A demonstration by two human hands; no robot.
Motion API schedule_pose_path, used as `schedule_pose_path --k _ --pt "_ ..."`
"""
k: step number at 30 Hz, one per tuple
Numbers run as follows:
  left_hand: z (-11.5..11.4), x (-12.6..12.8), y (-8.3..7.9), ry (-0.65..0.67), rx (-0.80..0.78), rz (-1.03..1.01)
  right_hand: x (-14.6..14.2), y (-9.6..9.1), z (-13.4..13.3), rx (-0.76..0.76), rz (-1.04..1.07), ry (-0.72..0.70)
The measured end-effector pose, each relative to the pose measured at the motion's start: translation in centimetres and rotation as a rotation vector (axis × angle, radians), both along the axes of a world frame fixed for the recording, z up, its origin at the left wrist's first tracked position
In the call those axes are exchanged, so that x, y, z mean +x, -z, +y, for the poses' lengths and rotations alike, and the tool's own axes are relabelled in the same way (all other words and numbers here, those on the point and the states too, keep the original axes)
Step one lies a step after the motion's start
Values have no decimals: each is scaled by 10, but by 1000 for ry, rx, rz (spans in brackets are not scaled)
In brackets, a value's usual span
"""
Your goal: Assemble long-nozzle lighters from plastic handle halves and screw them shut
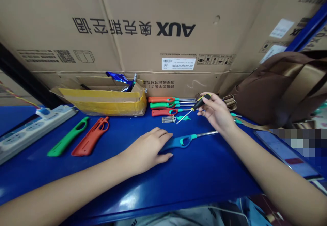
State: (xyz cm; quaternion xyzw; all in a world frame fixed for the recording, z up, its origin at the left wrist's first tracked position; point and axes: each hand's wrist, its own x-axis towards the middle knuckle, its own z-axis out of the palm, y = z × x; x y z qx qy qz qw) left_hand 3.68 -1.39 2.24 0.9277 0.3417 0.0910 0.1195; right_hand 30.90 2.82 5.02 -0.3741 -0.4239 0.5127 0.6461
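Note:
My right hand (217, 112) is raised over the table and grips a screwdriver (200, 102) by its black and yellow handle, its thin shaft slanting down to the left. Below it, my left hand (149, 149) is closed over the handle end of a blue lighter (178, 142), which lies flat with its metal tube toward my right wrist. Behind the blue lighter are a clear fuel tank (168, 119) and a small teal part (183, 118). Further back, a green lighter (162, 105) lies between two red ones, including the front red lighter (165, 112).
Left of my hands lie a green handle shell (67, 138) and a red handle shell (89, 139). A power strip (35, 129) runs along the left. An open yellow-taped box (107, 101) stands at the back. On the right are a brown bag (260, 86) and a phone-like device (286, 154).

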Motion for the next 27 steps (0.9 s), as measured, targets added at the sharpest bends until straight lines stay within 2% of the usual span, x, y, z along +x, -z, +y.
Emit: schedule_pose_path --k 5,9,12,16,19,22,27 --pt "8 42 -3 63 66 167 21 17 20 -211 134 7" --pt "26 55 -8 123 71 199 37 18 28 -271 216 23" --pt "48 51 -23 145 123 174 46 14 29 -262 272 38" --pt "89 41 -55 93 207 158 49 9 26 -232 321 28" --pt "121 39 -71 58 234 190 46 8 23 -223 333 0" --pt "149 41 -71 18 254 231 42 9 20 -220 331 -28" --pt "175 42 -57 -45 263 310 40 11 20 -246 337 -51"
